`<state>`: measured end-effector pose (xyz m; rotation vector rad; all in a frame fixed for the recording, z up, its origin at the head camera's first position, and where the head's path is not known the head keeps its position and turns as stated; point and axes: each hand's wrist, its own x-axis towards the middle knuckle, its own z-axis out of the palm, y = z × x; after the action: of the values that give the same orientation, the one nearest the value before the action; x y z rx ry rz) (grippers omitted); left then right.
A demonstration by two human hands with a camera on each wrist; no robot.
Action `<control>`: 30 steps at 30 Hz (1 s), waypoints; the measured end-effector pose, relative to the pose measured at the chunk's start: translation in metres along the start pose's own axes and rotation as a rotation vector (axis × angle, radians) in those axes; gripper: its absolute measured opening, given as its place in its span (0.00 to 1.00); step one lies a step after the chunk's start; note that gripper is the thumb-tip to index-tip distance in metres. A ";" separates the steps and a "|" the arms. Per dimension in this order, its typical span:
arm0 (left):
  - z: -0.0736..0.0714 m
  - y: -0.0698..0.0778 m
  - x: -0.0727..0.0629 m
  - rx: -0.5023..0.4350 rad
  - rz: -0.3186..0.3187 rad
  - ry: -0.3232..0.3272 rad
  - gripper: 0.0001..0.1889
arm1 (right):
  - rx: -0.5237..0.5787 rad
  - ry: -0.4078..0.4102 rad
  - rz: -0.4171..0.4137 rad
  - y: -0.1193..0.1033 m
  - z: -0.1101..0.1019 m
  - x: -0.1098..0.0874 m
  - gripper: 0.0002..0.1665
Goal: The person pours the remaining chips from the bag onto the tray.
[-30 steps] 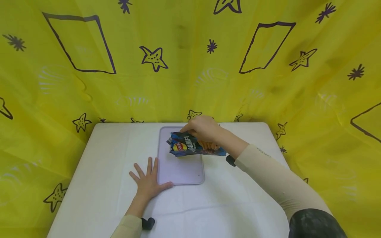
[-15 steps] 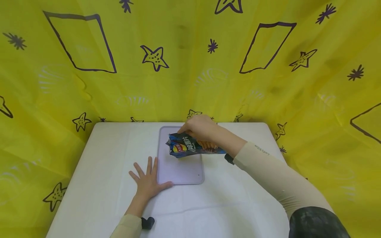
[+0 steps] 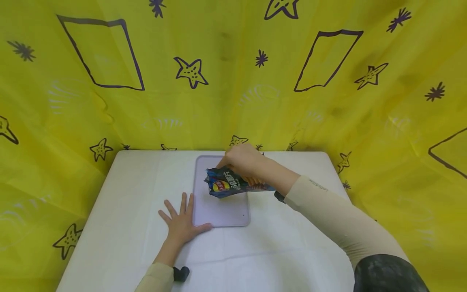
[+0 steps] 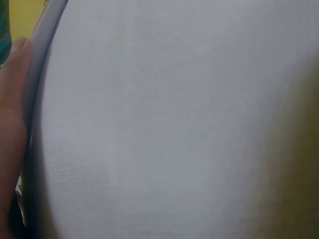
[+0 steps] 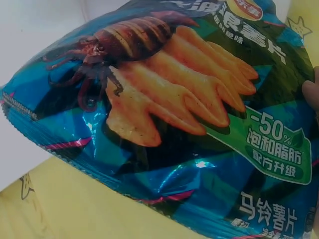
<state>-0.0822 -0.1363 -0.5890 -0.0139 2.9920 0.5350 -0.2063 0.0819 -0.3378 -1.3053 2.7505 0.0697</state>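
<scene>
My right hand [image 3: 243,160] grips a blue and black bag of potato chips [image 3: 223,183] from above, over a pale lilac tray [image 3: 226,213]. The bag lies sideways in the air, its crumpled end to the left and tilted down. In the right wrist view the chip bag [image 5: 164,94] fills the frame, showing a squid and ridged chips, with a finger [image 5: 311,94] at the right edge. My left hand [image 3: 180,224] lies flat with spread fingers at the tray's lower left corner, thumb along its near edge. In the left wrist view, a digit [image 4: 12,84] lies against the tray's rim.
A white-covered table [image 3: 138,202] carries the tray near its far middle. Yellow curtains [image 3: 233,109] with drawn starfish and frames hang behind and at both sides. A dark wrist strap [image 3: 181,274] shows at the left sleeve.
My right hand has shifted slightly left with the chip bag, and the bag's left end has dipped lower over the tray. The left hand has stayed in place.
</scene>
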 end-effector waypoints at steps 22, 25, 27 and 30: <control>0.000 0.001 -0.002 -0.012 -0.003 -0.020 0.71 | -0.012 0.042 -0.018 0.001 -0.009 -0.006 0.21; -0.001 0.002 -0.001 -0.002 -0.005 -0.023 0.71 | -0.009 0.050 -0.019 0.001 -0.011 -0.006 0.21; -0.002 0.002 -0.001 -0.001 -0.006 -0.022 0.71 | -0.011 0.052 -0.023 0.002 -0.011 -0.006 0.21; -0.002 0.003 0.000 0.001 -0.005 -0.023 0.71 | -0.012 0.053 -0.021 0.002 -0.013 -0.005 0.21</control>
<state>-0.0823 -0.1347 -0.5858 -0.0151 2.9692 0.5294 -0.2051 0.0860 -0.3241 -1.3587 2.7836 0.0502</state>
